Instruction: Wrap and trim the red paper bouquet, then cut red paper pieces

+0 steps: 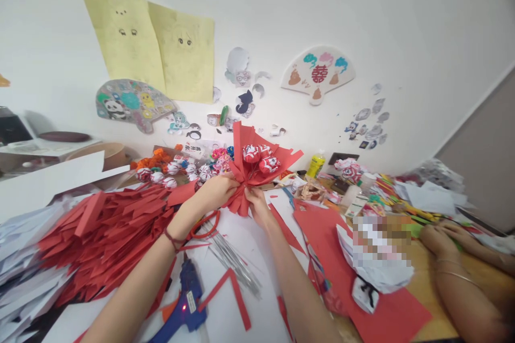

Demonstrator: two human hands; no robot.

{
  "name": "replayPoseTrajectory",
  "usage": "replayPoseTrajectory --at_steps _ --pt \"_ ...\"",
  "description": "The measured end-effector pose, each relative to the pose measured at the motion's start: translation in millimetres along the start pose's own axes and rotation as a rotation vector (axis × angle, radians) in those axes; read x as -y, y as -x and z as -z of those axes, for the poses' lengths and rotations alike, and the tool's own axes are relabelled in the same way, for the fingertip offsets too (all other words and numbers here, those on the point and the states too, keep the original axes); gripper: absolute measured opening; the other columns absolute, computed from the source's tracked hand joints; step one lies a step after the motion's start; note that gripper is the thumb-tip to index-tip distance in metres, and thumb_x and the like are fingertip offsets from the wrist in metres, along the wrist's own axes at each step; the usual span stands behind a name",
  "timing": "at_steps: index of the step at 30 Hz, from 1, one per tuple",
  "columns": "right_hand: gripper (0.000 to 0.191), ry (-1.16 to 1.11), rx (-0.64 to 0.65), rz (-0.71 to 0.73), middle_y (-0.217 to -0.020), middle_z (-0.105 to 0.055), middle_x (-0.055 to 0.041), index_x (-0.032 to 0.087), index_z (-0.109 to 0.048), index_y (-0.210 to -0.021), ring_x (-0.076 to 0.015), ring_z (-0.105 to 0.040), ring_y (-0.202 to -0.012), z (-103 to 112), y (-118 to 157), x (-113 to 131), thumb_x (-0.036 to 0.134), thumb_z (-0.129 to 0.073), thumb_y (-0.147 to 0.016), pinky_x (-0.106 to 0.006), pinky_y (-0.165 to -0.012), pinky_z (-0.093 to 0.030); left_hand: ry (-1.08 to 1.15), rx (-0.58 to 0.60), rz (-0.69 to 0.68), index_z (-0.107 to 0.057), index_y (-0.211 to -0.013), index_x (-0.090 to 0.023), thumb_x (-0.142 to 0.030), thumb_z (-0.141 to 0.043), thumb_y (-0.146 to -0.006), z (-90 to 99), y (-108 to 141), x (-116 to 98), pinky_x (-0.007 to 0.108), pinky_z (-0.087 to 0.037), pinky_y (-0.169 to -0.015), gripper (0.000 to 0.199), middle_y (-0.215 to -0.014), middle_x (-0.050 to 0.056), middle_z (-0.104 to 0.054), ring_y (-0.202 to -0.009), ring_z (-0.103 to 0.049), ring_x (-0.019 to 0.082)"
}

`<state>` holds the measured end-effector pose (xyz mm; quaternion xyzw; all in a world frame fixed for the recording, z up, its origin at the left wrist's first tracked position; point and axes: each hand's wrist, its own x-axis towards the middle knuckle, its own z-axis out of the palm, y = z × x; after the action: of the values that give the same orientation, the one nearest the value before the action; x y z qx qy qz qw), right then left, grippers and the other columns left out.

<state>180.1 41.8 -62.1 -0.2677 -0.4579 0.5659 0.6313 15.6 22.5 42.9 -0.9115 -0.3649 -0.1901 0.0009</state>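
Both hands meet at the gathered base of a small bouquet wrapped in red paper (242,163), held upright above the table. Red-and-white patterned balls (269,164) sit inside the wrap. My left hand (219,191) pinches the paper's left side, fingers bent. Lower and to the right, my right hand (256,202) presses the gathered folds between thumb and fingers. Below my hands, thin metal wires (235,257) lie on white paper beside red-handled scissors (206,228). A blue glue gun (188,295) with a lit red light rests near my left forearm.
Piled red paper strips (112,230) cover the left side. Wrapped balls (173,168) line the back. A yellow bottle (315,165) stands behind, right of the bouquet. Red sheets (386,313) lie at the right. Another person's arms (454,257) rest at the far right.
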Motion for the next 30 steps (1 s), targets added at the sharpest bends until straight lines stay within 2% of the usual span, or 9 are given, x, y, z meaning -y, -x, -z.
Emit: replayPoseTrajectory --at_steps 15,21,26,30 --pt "0.031 -0.006 0.043 0.015 -0.103 -0.072 -0.0046 0.021 -0.069 -0.095 -0.0234 -0.063 -0.101 3.8 -1.0 -2.8 0.039 -0.078 -0.071 -0.035 -0.090 -0.047 -0.006 0.054 -0.001 -0.063 -0.075 -0.019 -0.020 -0.042 -0.091 -4.1 -2.0 5.1 0.025 -0.044 -0.073 0.026 -0.085 0.007 -0.067 -0.078 -0.062 0.017" --pt "0.031 -0.016 0.037 0.001 -0.098 -0.073 -0.0051 0.020 -0.070 -0.095 -0.0241 -0.063 -0.099 4.8 0.5 -1.1 0.037 -0.079 -0.070 -0.035 -0.088 -0.047 -0.012 0.062 0.011 -0.060 -0.073 -0.018 -0.019 -0.041 -0.091 -5.6 -2.0 5.1 0.024 -0.042 -0.070 0.027 -0.083 0.006 -0.066 -0.075 -0.061 0.016" --pt "0.028 -0.025 0.016 -0.005 -0.090 -0.073 -0.0047 0.019 -0.072 -0.088 -0.0220 -0.064 -0.085 5.9 -0.4 -2.1 0.034 -0.081 -0.067 -0.034 -0.083 -0.048 -0.008 0.063 0.024 -0.060 -0.074 -0.018 -0.015 -0.041 -0.089 -5.7 -1.1 2.7 0.024 -0.040 -0.067 0.025 -0.079 0.006 -0.066 -0.070 -0.060 0.016" --pt "0.026 -0.044 -0.009 0.006 -0.088 -0.074 -0.0029 0.020 -0.072 -0.085 -0.0199 -0.064 -0.083 5.8 -0.9 -3.0 0.030 -0.083 -0.064 -0.032 -0.083 -0.047 -0.008 0.056 0.025 -0.059 -0.072 -0.017 -0.013 -0.041 -0.087 -4.8 -0.7 1.5 0.024 -0.038 -0.065 0.024 -0.077 0.006 -0.065 -0.066 -0.058 0.015"
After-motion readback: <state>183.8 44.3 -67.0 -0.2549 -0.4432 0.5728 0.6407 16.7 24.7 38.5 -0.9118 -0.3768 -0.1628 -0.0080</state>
